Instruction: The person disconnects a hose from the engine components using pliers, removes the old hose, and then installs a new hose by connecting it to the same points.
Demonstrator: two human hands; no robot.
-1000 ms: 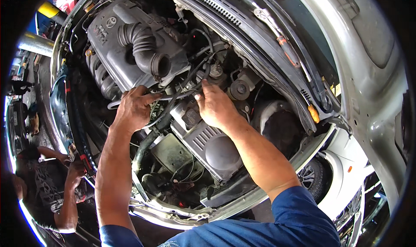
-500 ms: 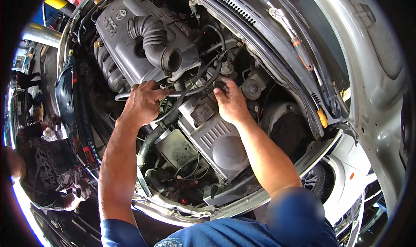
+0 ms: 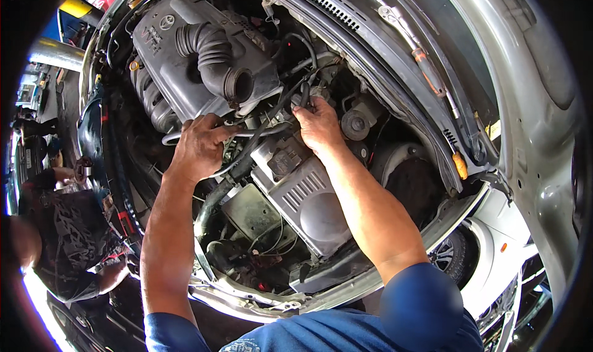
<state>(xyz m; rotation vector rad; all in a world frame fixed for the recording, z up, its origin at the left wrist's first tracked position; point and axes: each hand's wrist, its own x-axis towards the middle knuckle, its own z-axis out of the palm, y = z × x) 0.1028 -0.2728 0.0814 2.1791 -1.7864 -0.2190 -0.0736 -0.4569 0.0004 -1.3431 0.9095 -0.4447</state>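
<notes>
Over the open engine bay, my left hand (image 3: 199, 148) is closed around a thin grey hose (image 3: 262, 131) beside the lower edge of the dark plastic engine cover (image 3: 167, 58). My right hand (image 3: 319, 126) pinches a black hose (image 3: 305, 92) a little farther back; its fingertips partly cover the spot. Between the hands and nearer to me is the grey air filter box (image 3: 293, 194). Above my left hand, a black ribbed intake duct (image 3: 213, 55) rests on the cover, its round open end facing me.
A ratchet with an orange-and-grey handle (image 3: 426, 71) and a yellow-handled tool (image 3: 459, 165) lie along the windshield cowl at right. The raised hood (image 3: 537, 105) borders the right side. Another person in a dark shirt (image 3: 68, 228) works at far left.
My right hand has moved up and slightly left, from beside the air filter box onto the black hose. My left hand stays on the grey hose. The other person's arms have shifted.
</notes>
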